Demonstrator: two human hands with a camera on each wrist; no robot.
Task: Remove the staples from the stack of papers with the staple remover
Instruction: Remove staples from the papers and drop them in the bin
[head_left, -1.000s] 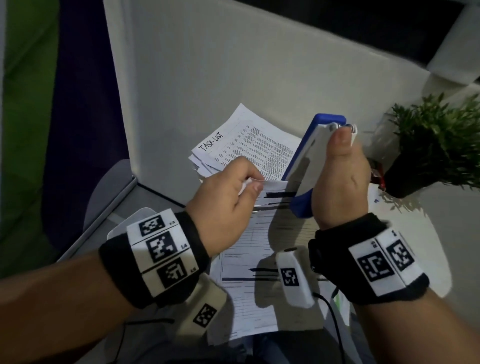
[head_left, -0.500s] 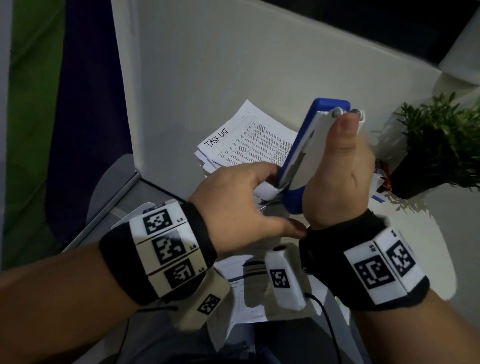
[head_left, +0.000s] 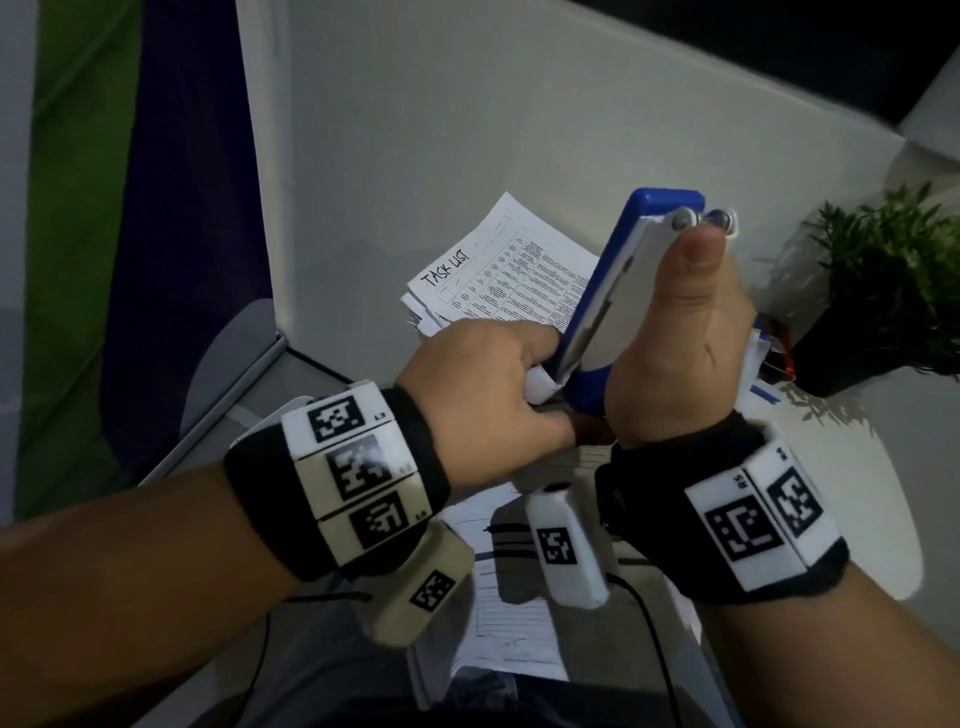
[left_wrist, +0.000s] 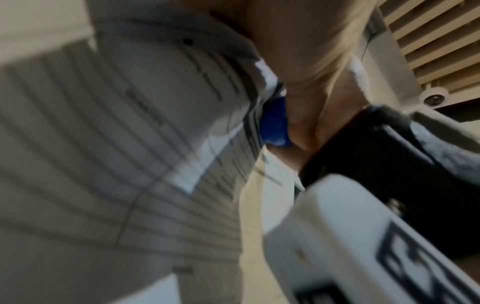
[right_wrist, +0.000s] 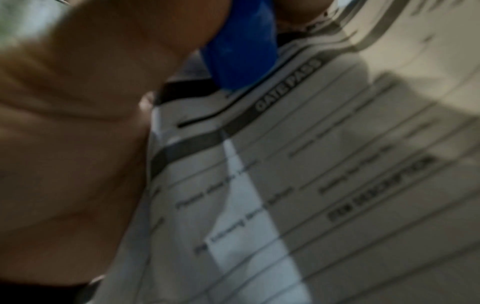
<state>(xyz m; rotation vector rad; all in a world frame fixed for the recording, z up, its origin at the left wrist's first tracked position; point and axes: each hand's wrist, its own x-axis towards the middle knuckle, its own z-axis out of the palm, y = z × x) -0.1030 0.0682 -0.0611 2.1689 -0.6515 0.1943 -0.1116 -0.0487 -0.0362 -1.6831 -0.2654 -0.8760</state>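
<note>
Right hand (head_left: 675, 353), right of centre in the head view, is clenched around a blue-and-white plastic staple remover with a metal hinge pin (head_left: 618, 291), shaped much like a small stapler; it is held tilted, hinge end up, thumb lying along the white upper arm, nose end pointing down at the paper. Left hand (head_left: 483, 395), centre frame, pinches the curled corner of a stapled white printed form headed "GATE PASS" (head_left: 540, 387) right against the tool's lower tip. The rest of that sheaf hangs down toward the lower centre of the frame, behind the wrist cameras. The staple itself is hidden by fingers and tool in every view; both wrist views are blurred. A second loose pile of printed sheets marked "TASK LIST" (head_left: 498, 280) lies on the pale desk (head_left: 883, 467) in the upper centre; a green potted plant (head_left: 893, 280) stands at the right edge. Judgement: the step is seating the tip under the staple. Best done with the left pinch close beside the staple so the paper stays taut, sliding the tip flat under the crown, then levering slowly. Risk: tearing the corner if pulled at an angle.
</note>
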